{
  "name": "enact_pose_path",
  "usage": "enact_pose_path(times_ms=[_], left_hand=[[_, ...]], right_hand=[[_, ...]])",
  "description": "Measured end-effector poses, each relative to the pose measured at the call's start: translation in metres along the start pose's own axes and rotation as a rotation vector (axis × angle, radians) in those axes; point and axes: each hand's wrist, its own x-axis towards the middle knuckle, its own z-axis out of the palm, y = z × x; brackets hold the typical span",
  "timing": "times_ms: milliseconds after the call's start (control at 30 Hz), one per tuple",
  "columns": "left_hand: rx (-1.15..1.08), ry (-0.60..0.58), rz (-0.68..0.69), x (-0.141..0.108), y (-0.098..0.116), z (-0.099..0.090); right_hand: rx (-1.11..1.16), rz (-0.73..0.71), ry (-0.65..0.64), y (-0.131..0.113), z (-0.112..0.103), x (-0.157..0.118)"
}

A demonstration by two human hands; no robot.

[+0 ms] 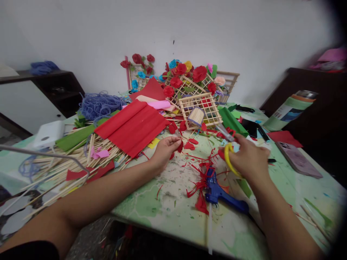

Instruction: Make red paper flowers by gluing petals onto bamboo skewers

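Note:
Between the thumb and fingers of my left hand point(166, 153) is a small dark red paper petal point(180, 146). Scissors with yellow handles point(230, 160) are in my right hand point(249, 155), their blades pointing away toward the wooden lattices. Several cut red petals point(189, 145) lie on the table just past my left hand. Below my right hand rests a blue glue gun point(223, 196) with a white glue stick in its rear, and red paper scraps point(200, 184) lie against it.
A sheet of red crepe paper point(135, 126) covers wooden sticks point(78, 159) at left, by blue yarn point(101, 104). Stick lattices point(200, 110) with paper flowers point(176, 82) stand behind. A bottle point(290, 110) and a phone point(298, 159) are at right.

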Motion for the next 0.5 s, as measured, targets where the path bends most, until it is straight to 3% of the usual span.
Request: enact_pose_path(times_ms=[167,267,333,400,500], left_hand=[[0.12,0.011,0.07,-0.001,-0.001,0.001],[0.139,-0.026,0.067,-0.004,0.001,0.004],[0.159,-0.075,0.054,-0.008,0.002,0.006],[0.177,-0.128,0.03,-0.013,0.003,0.008],[0.193,-0.192,-0.013,-0.02,0.001,0.01]], right_hand=[[-0.166,0.28,-0.121,0.056,0.004,0.018],[-0.177,0.343,-0.134,0.067,0.011,0.02],[-0.146,0.297,-0.033,0.057,0.013,0.019],[-0.028,0.153,0.098,0.035,0.012,0.013],[0.482,-0.115,0.08,-0.007,0.007,-0.002]])
